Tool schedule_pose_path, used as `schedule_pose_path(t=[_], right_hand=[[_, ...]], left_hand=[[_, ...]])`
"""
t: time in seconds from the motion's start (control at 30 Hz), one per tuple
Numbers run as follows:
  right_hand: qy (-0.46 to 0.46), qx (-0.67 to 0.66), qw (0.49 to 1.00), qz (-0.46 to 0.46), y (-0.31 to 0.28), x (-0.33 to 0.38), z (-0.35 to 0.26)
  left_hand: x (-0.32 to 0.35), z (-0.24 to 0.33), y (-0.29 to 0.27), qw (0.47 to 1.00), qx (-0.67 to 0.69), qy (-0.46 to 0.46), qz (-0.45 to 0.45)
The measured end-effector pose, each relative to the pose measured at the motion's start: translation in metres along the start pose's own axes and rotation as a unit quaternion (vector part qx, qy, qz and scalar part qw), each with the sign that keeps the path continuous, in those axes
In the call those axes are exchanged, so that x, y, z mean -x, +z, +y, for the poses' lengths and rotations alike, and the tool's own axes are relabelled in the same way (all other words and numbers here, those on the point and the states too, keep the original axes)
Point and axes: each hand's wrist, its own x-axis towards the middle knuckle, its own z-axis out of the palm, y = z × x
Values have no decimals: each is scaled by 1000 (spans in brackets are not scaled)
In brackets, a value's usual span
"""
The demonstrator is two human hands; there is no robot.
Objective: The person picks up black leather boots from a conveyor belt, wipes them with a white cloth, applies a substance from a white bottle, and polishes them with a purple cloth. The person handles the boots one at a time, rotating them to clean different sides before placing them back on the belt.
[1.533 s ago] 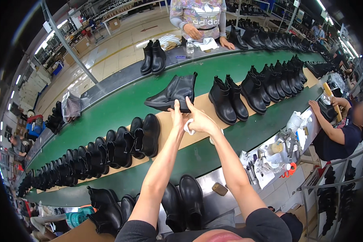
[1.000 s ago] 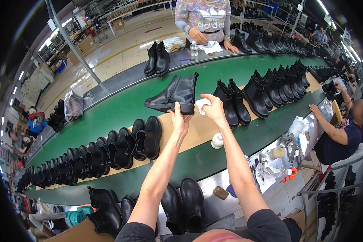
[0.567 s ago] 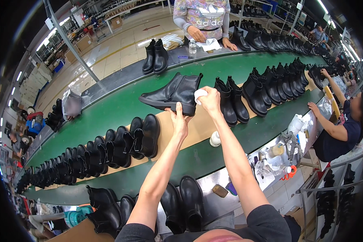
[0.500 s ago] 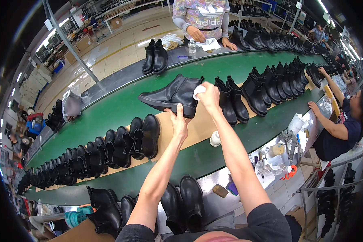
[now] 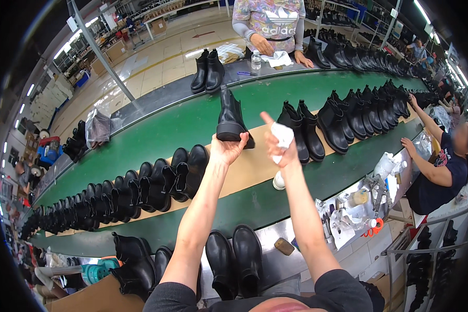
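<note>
Since the earlier frame the black boot (image 5: 231, 117) has been tipped upright above the green conveyor belt (image 5: 182, 125); paired boots (image 5: 301, 130) stand just right. Left hand (image 5: 226, 150) grasps its sole from below; right hand (image 5: 280, 141) clenches a white cloth (image 5: 285, 136), forefinger extended.

green conveyor belt (image 5: 171, 127) — rows of black boots (image 5: 114, 195) | water bottle (image 5: 255, 60) | small white cup (image 5: 278, 181)

Both forearms rise from the lower edge toward mid-frame. The left hand (image 5: 228, 148) is cupped palm-up, fingers curled in a grip. Just right of it, the right hand (image 5: 280, 143) is clenched, index finger extended upward.
</note>
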Motion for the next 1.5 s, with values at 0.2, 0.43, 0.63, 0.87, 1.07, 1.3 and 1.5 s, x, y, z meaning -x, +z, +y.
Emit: schedule_pose_path(t=[0.2,0.43,0.63,0.87,1.07,1.3,1.5], right_hand=[[55,-59,992,-100,-2,5,36],[-5,93,995,-38,36,-3,36],[-110,591,761,243,3,-31,10],[-45,639,720,267,4,-52,1],[-380,389,713,443,-61,-64,-50],[-426,497,703,277,39,2,29],[-252,603,724,222,34,52,77]], left_hand=[[7,-30,8,996,-68,53,-4],[15,-31,-5,994,-89,66,-6],[18,-41,-4,991,-131,8,4],[31,-41,-12,990,-143,4,19],[38,-47,-4,987,-160,-13,0],[34,-39,-20,982,-182,51,-6],[25,-59,-31,955,-251,158,25]])
